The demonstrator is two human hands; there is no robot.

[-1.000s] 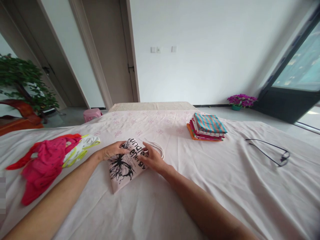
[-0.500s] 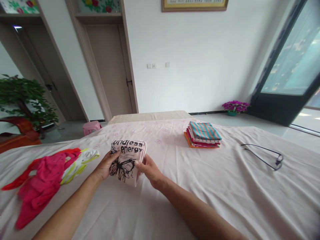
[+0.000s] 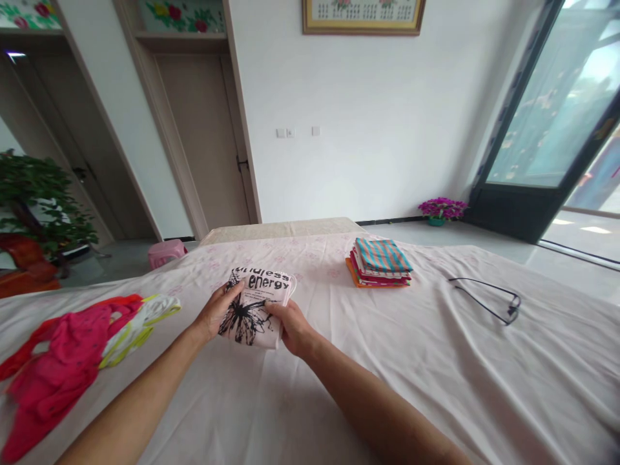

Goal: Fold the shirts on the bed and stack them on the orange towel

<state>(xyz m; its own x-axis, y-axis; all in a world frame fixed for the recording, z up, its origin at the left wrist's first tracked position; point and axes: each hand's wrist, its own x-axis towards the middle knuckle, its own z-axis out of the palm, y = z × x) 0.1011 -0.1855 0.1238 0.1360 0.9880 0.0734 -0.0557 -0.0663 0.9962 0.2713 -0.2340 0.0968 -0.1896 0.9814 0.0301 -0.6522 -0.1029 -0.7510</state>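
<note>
A pale pink folded garment (image 3: pixel 256 323), printed with black lettering and a butterfly, is held between both hands above the covered surface. My left hand (image 3: pixel 213 313) grips its left side, thumb on the print. On the right edge, my right hand (image 3: pixel 290 323) pinches it with the thumb in front and the fingers behind. To the right sits a stack of folded clothes (image 3: pixel 380 261), topped by a blue and orange striped piece. Loose pink, red and white-yellow clothes (image 3: pixel 72 355) lie crumpled at the left.
A pale sheet (image 3: pixel 426 387) with creases covers the wide surface. Black-framed glasses (image 3: pixel 489 300) rest on it at the right. Beyond its far edge are a pink stool (image 3: pixel 166 253), a pot of purple flowers (image 3: pixel 442 210) and a leafy plant (image 3: pixel 43 200) by the doors.
The folded garment has turned slightly and shifted a little to the right, with both hands still on it. The camera view has swung slightly right, so the surroundings sit further left.
</note>
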